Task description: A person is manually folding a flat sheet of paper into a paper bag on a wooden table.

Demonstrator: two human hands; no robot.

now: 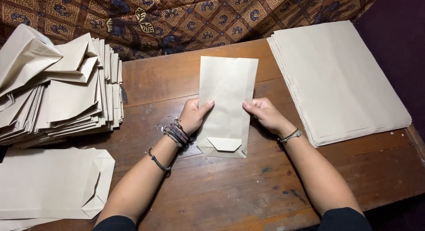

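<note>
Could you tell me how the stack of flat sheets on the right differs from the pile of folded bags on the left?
The stack of flat sheets is neat, with aligned edges; the pile of folded bags is loose and fanned out. The sheets lie unfolded and look larger; the bags show folded flaps and creases. The sheets sit apart from both hands, as do the bags; the left hand and right hand hold a single bag between them. Both are the same plain brown paper.

A flat, tan paper bag with a folded bottom (226,104) lies mid-table; a heap of finished tan bags (57,87) sits left, one larger bag (48,183) nearer, and stacked plain tan sheets (338,80) right.
</note>
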